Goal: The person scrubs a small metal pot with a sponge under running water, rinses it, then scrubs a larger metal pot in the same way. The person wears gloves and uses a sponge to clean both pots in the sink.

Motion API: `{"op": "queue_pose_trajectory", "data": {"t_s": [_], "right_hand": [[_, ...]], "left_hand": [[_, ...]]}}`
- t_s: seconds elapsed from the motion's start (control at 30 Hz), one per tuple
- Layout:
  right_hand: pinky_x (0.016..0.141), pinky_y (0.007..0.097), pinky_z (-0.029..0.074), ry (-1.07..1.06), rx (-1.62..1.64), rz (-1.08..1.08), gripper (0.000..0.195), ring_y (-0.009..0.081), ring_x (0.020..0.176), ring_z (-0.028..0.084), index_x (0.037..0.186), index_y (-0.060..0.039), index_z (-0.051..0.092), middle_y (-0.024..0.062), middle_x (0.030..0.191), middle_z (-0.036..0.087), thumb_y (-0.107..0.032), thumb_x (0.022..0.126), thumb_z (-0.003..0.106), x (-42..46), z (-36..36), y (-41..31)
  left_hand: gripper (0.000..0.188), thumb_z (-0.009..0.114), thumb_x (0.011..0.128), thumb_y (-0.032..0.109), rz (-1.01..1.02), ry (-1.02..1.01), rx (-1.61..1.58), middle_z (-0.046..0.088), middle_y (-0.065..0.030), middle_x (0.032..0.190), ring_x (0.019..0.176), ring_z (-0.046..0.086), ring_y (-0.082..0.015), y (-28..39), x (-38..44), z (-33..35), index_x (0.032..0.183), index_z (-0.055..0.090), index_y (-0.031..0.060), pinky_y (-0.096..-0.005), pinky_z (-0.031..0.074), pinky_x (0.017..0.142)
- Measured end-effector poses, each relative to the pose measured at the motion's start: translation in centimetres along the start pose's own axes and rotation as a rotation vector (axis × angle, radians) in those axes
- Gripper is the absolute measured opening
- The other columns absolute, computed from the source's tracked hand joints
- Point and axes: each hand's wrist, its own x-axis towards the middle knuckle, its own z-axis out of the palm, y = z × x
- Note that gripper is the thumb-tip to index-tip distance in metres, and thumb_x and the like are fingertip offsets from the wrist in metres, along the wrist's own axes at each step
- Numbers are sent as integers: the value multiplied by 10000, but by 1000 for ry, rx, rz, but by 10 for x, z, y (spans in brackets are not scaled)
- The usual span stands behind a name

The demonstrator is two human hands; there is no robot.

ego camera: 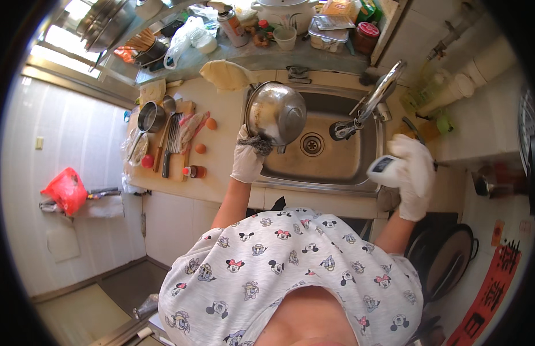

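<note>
My left hand (247,162), in a whitish glove, grips a stainless steel pot (278,113) by its lower edge. The pot is tilted over the left part of the sink (321,166), its stained outer side showing. A dark grey scouring pad (258,145) sits at the same hand, against the pot. Right of the sink, my gloved right hand (414,177) holds a white bottle (385,171) with a dark label, slanted towards the basin; this hand is blurred. The chrome faucet (367,108) rises between the bottle and the pot.
Left on the counter, a cutting board (181,166) carries a knife (166,162) and a small saucepan (151,116). Two eggs (211,124) and a small red-capped bottle (194,171) lie nearby. A yellowish cloth (226,75) is behind the pot. Jars and containers crowd the back ledge (258,58).
</note>
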Motion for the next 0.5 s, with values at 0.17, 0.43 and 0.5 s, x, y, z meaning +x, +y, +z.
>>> {"op": "queue_pose_trajectory", "data": {"t_s": [0.17,0.43,0.5], "right_hand": [[874,359,494,-378,465,251,159,259,982,635,1015,-63,682,71,998,682,-66,858,663,22,85,-22],[747,358,519,-309,283,147,292,250,774,647,1073,-89,698,67,909,694,-223,815,736,25,156,-19],[749,360,521,-293,191,87,307,251,774,647,1073,-87,699,62,891,694,-224,803,748,26,160,-23]], "left_hand": [[336,532,884,-87,2,-134,79,609,-35,1021,938,626,-151,0,9,-17,1167,536,94,-296,544,825],[249,574,904,-52,-21,-236,238,571,36,976,874,546,-55,5,14,-2,1084,521,110,-209,472,753],[234,584,910,-36,-13,-251,245,574,37,979,891,549,-62,7,14,0,1085,526,106,-208,468,775]]}}
